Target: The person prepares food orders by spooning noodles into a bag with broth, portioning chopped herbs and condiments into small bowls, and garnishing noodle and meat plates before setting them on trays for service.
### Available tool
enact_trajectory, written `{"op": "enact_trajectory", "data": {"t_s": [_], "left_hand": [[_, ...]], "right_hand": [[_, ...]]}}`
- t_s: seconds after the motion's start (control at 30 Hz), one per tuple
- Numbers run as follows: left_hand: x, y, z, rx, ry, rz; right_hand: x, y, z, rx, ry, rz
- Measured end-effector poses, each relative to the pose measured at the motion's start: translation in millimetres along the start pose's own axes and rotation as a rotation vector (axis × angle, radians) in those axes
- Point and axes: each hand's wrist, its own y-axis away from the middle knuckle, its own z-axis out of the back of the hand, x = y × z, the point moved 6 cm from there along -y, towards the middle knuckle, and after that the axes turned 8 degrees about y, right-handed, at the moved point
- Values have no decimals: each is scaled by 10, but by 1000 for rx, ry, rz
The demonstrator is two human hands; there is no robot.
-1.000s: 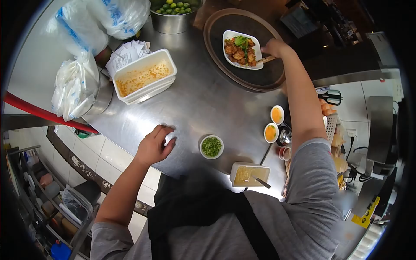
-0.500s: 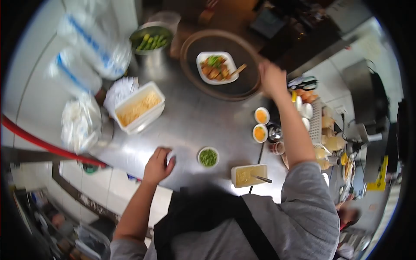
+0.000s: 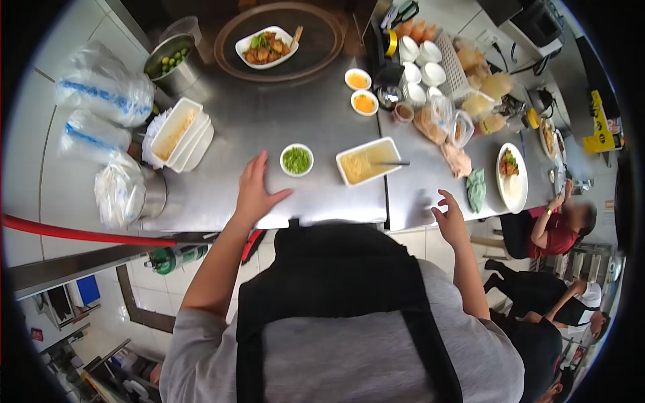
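Note:
My left hand (image 3: 256,191) is open over the steel counter, thumb spread, just left of a small white bowl of chopped green herbs (image 3: 296,160). My right hand (image 3: 451,216) hovers at the counter's front edge, fingers apart and holding nothing. Between the hands lies a white rectangular container (image 3: 349,178) of pale yellow contents, with a spoon (image 3: 390,163) resting in it. At the far side, a white dish of browned food with green garnish (image 3: 267,48) sits on a round brown tray (image 3: 232,59). Two small cups of orange food (image 3: 363,103) stand right of the tray.
Stacked white tubs (image 3: 195,149), a metal pot of green vegetables (image 3: 176,79) and plastic-wrapped packs (image 3: 106,94) line the left. On the right are white cups (image 3: 430,72), a green cloth (image 3: 476,191) and an oval plate (image 3: 513,195). Other people (image 3: 561,225) are farther right.
My right hand has left the round tray's edge and come back to the counter's front right. My left hand has moved closer to the herb bowl. The view has shifted.

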Motion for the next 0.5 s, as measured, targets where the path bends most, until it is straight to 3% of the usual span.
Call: {"op": "enact_trajectory", "data": {"t_s": [0.23,0.5], "left_hand": [[-199,-256,-354,58,-210,28],[-242,-719,-542,72,-15,-18]], "right_hand": [[17,344,-189,-28,5,94],[-87,293,29,-70,14,96]]}}
